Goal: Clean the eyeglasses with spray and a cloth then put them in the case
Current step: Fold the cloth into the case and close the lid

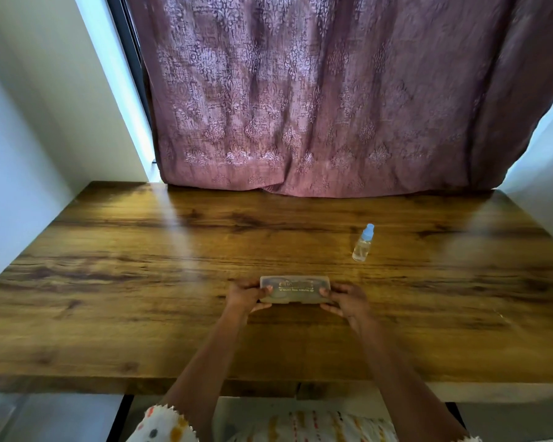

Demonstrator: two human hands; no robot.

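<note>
Together, hands (246,296) (348,301) grip the case (295,290) — translucent, oblong, gold-lettered

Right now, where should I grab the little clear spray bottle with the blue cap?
Probably round the wide body of the small clear plastic spray bottle, below its narrower light-blue cap, coming from the near side. It stands upright on the brown wooden table, apart from the translucent rectangular case, with nothing beside it.

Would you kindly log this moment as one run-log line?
left hand, right hand: gripping ends of translucent plastic glasses case, closed | clear blue-capped spray bottle: upright on wooden table, untouched
</note>
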